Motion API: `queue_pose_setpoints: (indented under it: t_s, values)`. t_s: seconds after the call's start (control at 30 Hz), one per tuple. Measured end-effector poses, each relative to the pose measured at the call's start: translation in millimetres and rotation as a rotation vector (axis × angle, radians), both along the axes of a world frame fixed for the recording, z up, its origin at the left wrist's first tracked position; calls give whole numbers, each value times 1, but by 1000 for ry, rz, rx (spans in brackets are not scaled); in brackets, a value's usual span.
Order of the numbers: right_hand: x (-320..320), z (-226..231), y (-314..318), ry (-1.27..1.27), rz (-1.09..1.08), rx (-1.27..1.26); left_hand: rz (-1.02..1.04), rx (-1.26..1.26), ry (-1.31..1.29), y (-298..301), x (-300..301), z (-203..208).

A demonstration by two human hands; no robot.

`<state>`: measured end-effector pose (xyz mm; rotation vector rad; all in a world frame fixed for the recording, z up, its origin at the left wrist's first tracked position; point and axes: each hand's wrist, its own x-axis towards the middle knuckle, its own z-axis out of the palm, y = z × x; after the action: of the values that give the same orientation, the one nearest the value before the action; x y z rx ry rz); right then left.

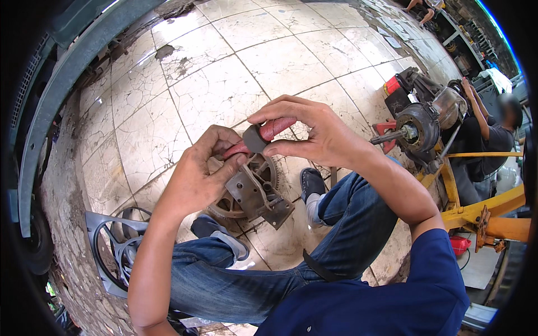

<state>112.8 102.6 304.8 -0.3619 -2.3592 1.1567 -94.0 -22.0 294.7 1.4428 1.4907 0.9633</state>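
Between my hands is a curled strip of what looks like sandpaper [277, 127], with a printed red back and a dark grey face. My left hand [204, 168] pinches its left end between thumb and fingers. Fingers curved over the top and thumb below, my right hand [314, 131] holds the other end. Beneath them, a metal bracket [244, 190] with drilled holes and a flat foot plate lies over a toothed wheel [227, 207] on the floor. My hands partly cover the wheel.
A grey fan shroud [106, 255] leans at the left. To the right, a person [493, 131] in dark clothing works beside a hub with a shaft [414, 129] and a yellow frame [487, 213]. A curved vehicle body panel [42, 106] borders the far left. Cracked tiles [246, 61] cover the floor.
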Motion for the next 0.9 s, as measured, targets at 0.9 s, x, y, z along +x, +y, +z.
queue_pose_setpoints:
  t_s: [0.9]
  values:
    - [-1,11,-10,-43,-30,-374,66,215,247,0,1,5]
